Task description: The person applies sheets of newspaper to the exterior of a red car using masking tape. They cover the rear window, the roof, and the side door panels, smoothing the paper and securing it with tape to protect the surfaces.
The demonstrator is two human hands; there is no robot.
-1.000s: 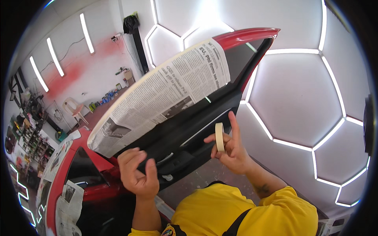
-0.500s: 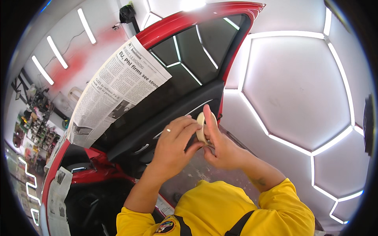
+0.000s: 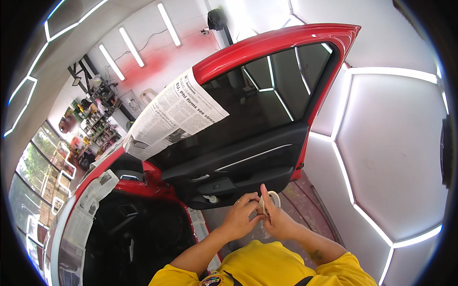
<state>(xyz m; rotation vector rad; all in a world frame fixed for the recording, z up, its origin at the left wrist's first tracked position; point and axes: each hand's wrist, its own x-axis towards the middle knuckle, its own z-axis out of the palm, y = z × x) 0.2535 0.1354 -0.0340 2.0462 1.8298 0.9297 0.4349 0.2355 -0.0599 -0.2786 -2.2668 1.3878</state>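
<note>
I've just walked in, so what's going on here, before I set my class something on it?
A person in a yellow shirt is beside an open red car door, holding a roll of pale tape in the right hand, with the left hand right up at it. A newspaper sheet covers part of the door's window; much dark glass shows.

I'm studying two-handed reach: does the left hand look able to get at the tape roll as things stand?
Most likely yes: the left hand is close by the tape roll, which the right hand holds, and nothing seems to block the way.
</note>
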